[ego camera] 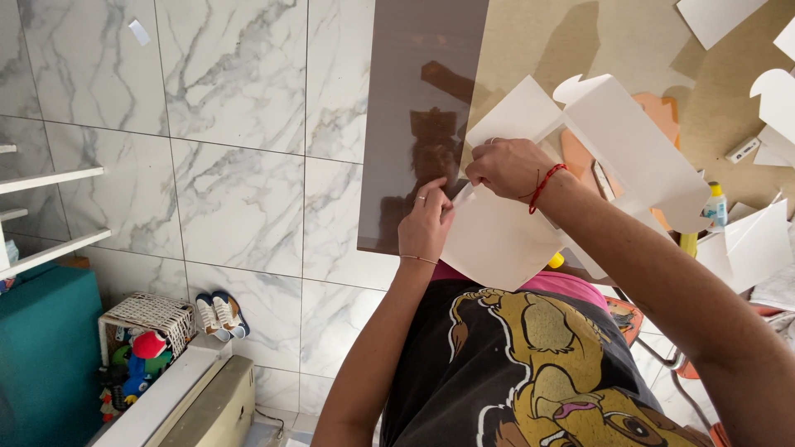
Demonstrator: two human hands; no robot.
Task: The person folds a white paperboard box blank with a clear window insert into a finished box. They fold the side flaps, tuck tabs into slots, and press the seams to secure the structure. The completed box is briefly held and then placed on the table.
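Both hands meet at one edge of a white folded card piece (pixel 497 236), which is held above the tan surface (pixel 530 41) and in front of the person's black printed shirt (pixel 505 364). The left hand (pixel 425 222) has its fingers pressed together, pinching the card's edge from the side nearest the marble-tiled floor (pixel 207 124). The right hand (pixel 507 168), with a red string at the wrist, pinches the same edge just beside it. Beyond the card, more white cut shapes (pixel 758 244) lie on the surface, with a small yellow-capped bottle (pixel 715 205) among them.
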